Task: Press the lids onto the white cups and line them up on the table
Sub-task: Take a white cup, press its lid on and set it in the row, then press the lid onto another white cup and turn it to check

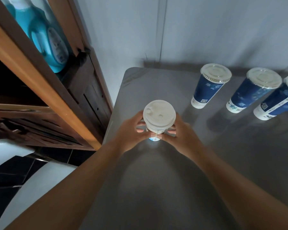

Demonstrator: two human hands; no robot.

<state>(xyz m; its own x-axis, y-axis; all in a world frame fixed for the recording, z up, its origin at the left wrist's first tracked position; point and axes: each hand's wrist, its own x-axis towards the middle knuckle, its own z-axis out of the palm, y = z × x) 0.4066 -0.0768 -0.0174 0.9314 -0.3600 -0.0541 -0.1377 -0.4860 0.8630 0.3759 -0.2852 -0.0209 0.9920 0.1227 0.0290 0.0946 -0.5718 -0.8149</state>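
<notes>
Item: one white cup (155, 132), paper, with a white plastic lid (159, 113) seated on its rim. The lid looked level all round, though the far edge could not be checked.

Location: near the left edge of the steel table (173, 171), upright. Whether its base rested on the surface or hung just above it could not be told.

Hold: the left hand (131, 131) and right hand (178, 133) were clamped on opposite sides of the cup wall just under the lid, fingers curled round it and fingertips nearly meeting at the near side.

Handling, as judged: light and probably empty, so easily tipped. The thin wall would dent if squeezed at mid-height. The rolled rim under the lid was the stiffest part and the best place to grip. The smooth lid was better pressed from above with flat fingers than pinched.

Adjacent: three blue cups (206, 88), each under a clear lid (215, 73), stood in a row well apart to the right rear.

Surroundings: a wooden cabinet (60, 100) stood beside the table on the left, with a blue bottle (45, 34) behind its glass.
</notes>
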